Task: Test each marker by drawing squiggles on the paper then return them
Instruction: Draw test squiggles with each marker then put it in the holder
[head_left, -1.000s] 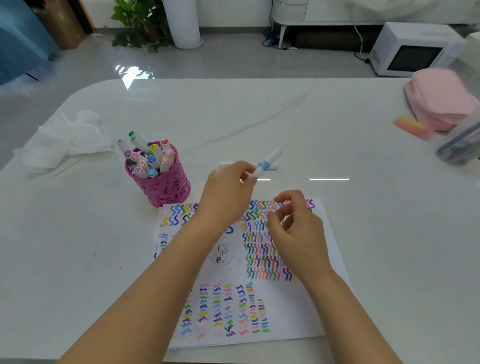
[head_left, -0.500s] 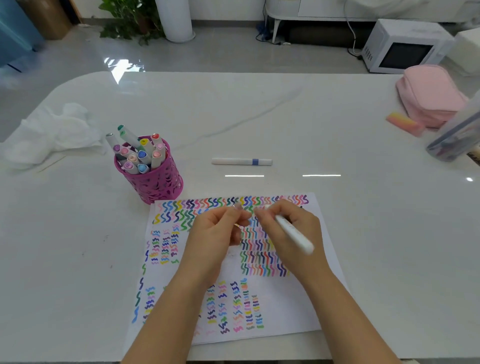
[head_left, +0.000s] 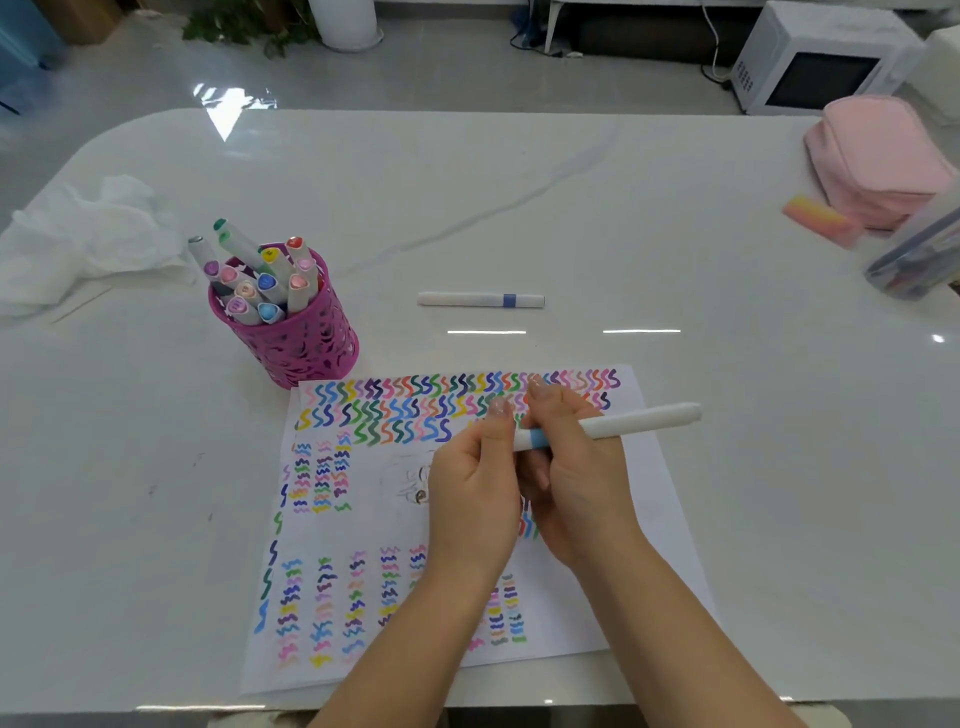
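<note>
A white marker with a light blue band (head_left: 618, 427) lies level over the paper (head_left: 649, 499), its long end pointing right. My right hand (head_left: 571, 467) grips its barrel by the blue band. My left hand (head_left: 478, 488) pinches its left end, where the cap sits. The sheet is covered with rows of coloured squiggles and a small sketch. A magenta mesh cup (head_left: 301, 343) holding several capped markers stands off the paper's top left corner. A second white marker with a blue band (head_left: 480, 300) lies flat on the table beyond the paper.
A crumpled white tissue (head_left: 83, 239) lies at the far left. At the right edge are a pink pouch (head_left: 878, 156), a pink and yellow eraser (head_left: 821, 221) and a clear case of pens (head_left: 919, 254). A white microwave (head_left: 821, 57) stands on the floor behind the table.
My left hand brought the marker from above the table down over the paper. My right hand took its barrel and turned it level, and both hands now meet at the blue band.
</note>
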